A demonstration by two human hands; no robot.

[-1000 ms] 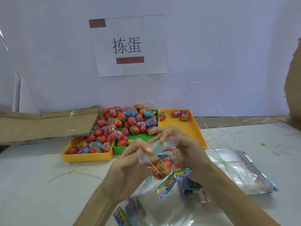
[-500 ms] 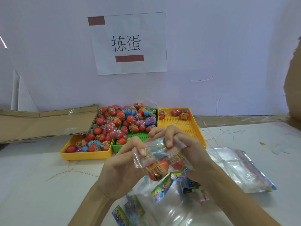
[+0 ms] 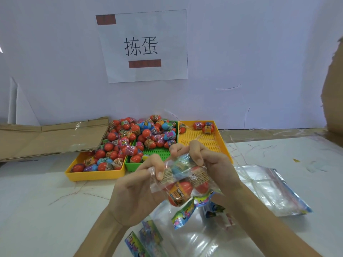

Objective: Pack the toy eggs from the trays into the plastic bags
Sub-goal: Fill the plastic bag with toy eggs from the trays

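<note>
I see my left hand [image 3: 137,190] and right hand [image 3: 209,164] both pinching the top edge of a clear bag of toy eggs [image 3: 182,182], held above the white table [image 3: 46,201], just before the green tray [image 3: 157,154]; open tabletop lies left.

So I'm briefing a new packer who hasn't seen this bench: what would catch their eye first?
Probably the left hand and right hand up front, pinching a clear plastic bag holding several toy eggs. Behind them, the heaped left yellow tray and green tray contrast with the nearly bare right yellow tray. On the wall hangs a paper sign.
</note>
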